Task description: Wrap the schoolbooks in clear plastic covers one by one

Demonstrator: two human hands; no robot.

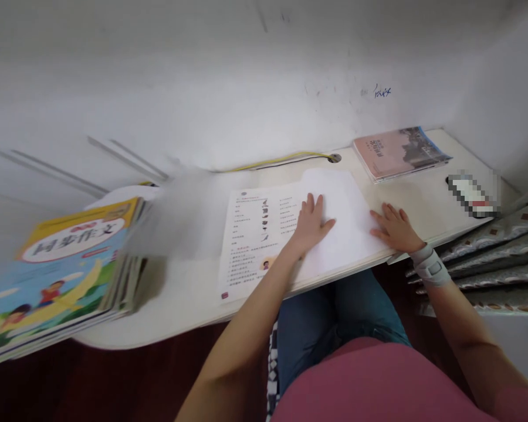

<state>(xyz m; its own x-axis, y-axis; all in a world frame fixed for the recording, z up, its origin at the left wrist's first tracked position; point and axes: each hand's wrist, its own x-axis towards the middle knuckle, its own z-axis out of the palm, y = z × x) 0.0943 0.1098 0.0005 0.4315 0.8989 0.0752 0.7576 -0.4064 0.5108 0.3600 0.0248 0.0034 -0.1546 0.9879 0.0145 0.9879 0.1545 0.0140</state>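
A printed worksheet [250,234] with small pictures and lines of text lies on the white desk. Over its right part rests a blank white sheet [341,205]. My left hand [310,223] lies on the papers where the two meet, fingers spread and palm down. At the blank sheet's right edge is my right hand [393,227], also flat with fingers apart, partly over the desktop. A grey band [430,265] circles the right wrist. Neither hand grips anything.
On the left stands a stack of books [70,252] with a colourful cover. Pink-covered books [398,153] lie at the back right, near a blurred-out phone-like object [473,193]. A yellow cable [273,161] runs along the wall to a desk hole. Patterned folded fabric [493,252] hangs at right.
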